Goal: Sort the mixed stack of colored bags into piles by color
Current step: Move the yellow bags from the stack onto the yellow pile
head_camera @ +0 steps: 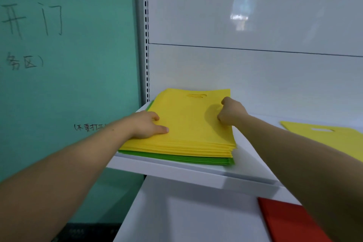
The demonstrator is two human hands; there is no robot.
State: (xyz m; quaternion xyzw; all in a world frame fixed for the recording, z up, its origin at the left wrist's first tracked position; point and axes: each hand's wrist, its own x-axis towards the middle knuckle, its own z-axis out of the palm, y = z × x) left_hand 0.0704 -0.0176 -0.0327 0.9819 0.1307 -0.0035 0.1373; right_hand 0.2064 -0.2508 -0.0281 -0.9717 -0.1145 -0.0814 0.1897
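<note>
A stack of flat bags (188,124) lies on the upper white shelf (196,173), several yellow ones on top and green ones (176,157) beneath. My left hand (149,125) rests on the stack's left edge, its thumb lying over the top yellow bag and the other fingers hidden at the side. My right hand (231,112) sits on the right part of the stack with fingers curled, pinching the top yellow bag. A separate yellow bag (330,137) lies further right on the same shelf. On the lower shelf a red bag (290,222) shows at the bottom right.
A white back panel (255,68) closes the shelf behind the stack. A slotted upright (146,45) runs along the shelf's left side. Left of it stands a teal wall (68,65) with handwritten characters.
</note>
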